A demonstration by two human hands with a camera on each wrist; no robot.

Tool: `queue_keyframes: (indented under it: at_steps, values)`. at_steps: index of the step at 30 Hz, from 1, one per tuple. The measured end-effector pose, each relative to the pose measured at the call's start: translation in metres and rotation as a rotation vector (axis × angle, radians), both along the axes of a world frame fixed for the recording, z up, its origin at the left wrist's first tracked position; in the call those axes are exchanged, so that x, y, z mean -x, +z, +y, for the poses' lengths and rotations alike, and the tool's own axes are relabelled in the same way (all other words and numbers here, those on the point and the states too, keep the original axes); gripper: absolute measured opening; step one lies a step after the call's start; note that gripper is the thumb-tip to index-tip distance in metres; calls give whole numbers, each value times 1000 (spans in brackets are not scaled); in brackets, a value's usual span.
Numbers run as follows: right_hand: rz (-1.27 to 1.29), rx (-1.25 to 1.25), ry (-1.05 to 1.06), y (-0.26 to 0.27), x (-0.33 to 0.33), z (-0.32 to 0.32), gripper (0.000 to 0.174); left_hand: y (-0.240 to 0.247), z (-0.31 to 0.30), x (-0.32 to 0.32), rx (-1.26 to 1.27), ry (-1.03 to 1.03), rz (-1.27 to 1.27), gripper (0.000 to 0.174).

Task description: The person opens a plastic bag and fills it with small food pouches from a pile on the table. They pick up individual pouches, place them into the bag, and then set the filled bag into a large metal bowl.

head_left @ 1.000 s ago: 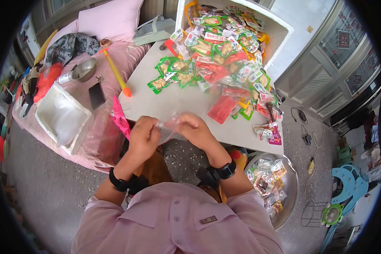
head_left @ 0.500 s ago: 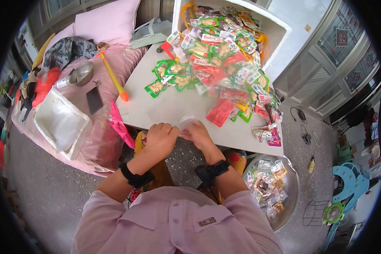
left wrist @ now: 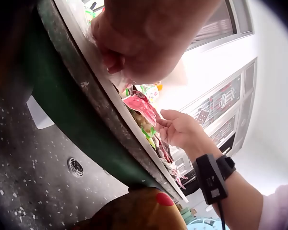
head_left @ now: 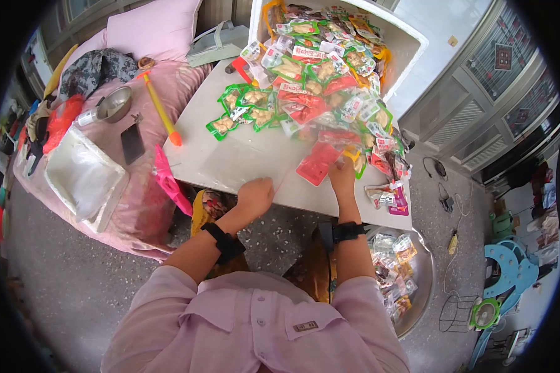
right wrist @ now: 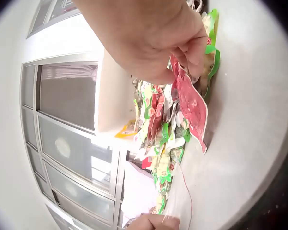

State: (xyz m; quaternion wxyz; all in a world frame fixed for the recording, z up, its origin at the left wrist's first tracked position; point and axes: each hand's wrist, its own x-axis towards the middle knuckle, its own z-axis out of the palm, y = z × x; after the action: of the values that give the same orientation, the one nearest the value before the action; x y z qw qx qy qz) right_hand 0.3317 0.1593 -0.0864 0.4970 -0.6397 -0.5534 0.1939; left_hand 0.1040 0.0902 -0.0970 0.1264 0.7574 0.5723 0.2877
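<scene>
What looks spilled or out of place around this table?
The white foam box appears tipped on its side, with packets strewn from its mouth across the table. A pink item also droops past the table's left edge.

the left hand (right wrist: 153, 222) is cut off below in the right wrist view; the right sleeve (head_left: 368, 317) partly hides the metal basin (head_left: 424, 280).
</scene>
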Motion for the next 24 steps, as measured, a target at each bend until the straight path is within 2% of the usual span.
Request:
queue_keyframes:
  at_steps: [4,7,10,13,16,19,24]
  values:
    - [180,128,8,-3,-1,27,16,-3,3,0,34,9,-13,14]
    - [246,305,98,6,-3,24,10,-5,5,-1,26,25,-15,13]
    - [578,423,292,10,-11,9,6,-2,4,-3,47,45,-2,14]
    - [886,348,190,22,6,-27,3,1,6,-4,97,67,4,16]
    - [1024,241,284,22,16,-57,3,1,7,-4,115,62,-8,16]
    - [1112,190,335,16,22,-76,5,5,6,-5,143,80,-15,16]
    - [1119,172,330,7,36,-86,6,9,4,-7,158,75,-76,17]
